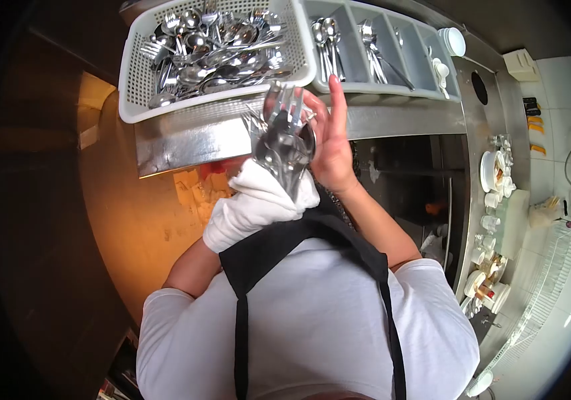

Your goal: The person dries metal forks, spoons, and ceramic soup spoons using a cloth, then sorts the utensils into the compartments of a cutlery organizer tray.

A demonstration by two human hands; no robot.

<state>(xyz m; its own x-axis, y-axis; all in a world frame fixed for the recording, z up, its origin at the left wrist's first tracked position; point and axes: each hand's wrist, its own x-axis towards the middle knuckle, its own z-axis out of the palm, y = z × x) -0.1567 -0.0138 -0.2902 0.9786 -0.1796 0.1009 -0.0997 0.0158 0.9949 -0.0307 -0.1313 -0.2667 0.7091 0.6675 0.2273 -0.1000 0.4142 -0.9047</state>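
Note:
My left hand [262,197] is wrapped in a white cloth [229,223] and closed around a bunch of cutlery [285,143]. Forks and spoons stick up out of the cloth, their heads pointing away from me. The cloth hides the fingers of that hand. Close beside the bunch, my right hand [332,150] is open, with one finger stretched upward. Its other fingers are partly behind the cutlery, and I cannot tell whether they touch it. Beyond both hands, a white perforated basket [125,87] holds many jumbled forks and spoons [215,57].
Right of the basket, a grey divided tray [389,97] has spoons [327,43], forks [375,53] and white plastic spoons [441,70] in separate compartments. White bowls [455,41] stand beside it. A metal counter [192,143] runs underneath. Cups and dishes [492,170] line the right side.

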